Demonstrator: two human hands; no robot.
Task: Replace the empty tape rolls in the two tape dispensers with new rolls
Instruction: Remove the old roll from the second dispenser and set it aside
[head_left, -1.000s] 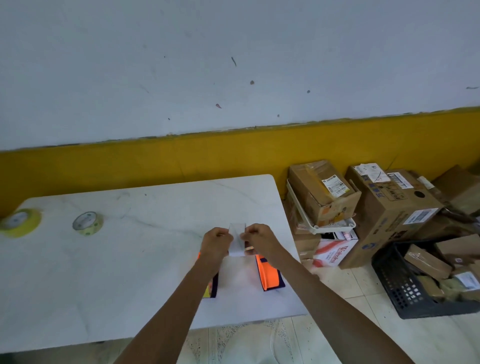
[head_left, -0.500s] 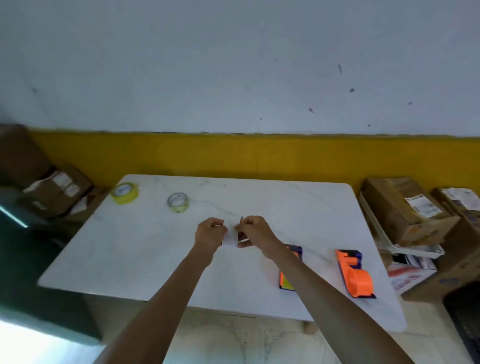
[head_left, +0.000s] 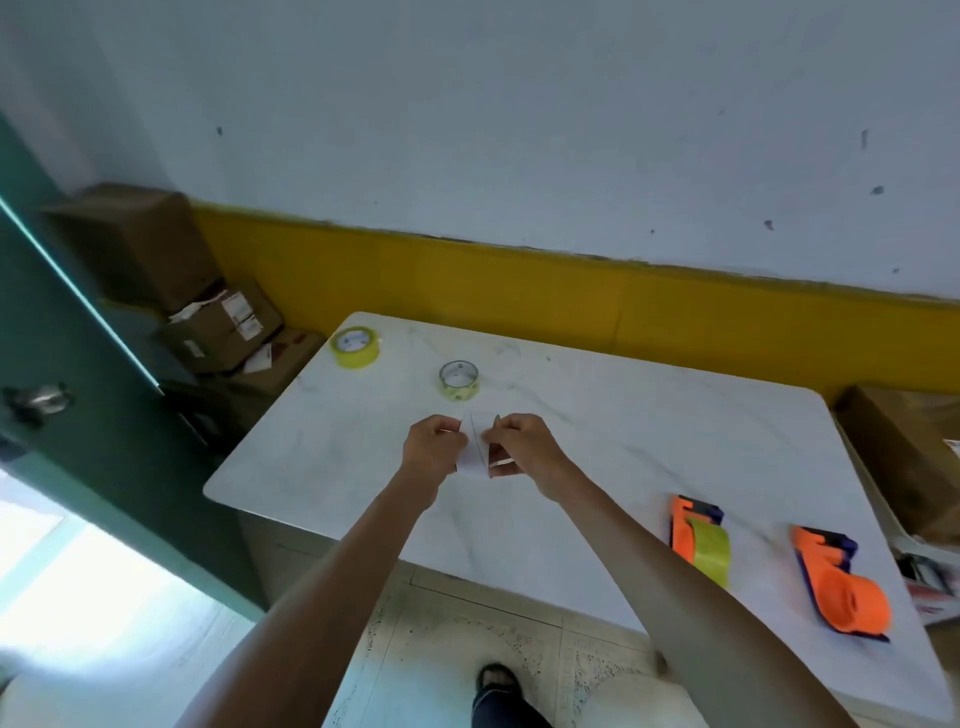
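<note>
Tape strip (head_left: 475, 441) pinched between both hands' fingers (head_left: 453, 427).

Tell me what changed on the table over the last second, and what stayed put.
Only the head camera swung left. Both hands, left hand and right hand, still pinch the clear strip of tape between them. The two tape rolls and both dispensers lie unmoved on the table.

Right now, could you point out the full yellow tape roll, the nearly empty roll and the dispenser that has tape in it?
full yellow tape roll (head_left: 355, 347), head view, top face.
nearly empty roll (head_left: 458, 381), head view, clear side wall.
loaded dispenser (head_left: 698, 535), head view, its yellow-green tape.
</note>
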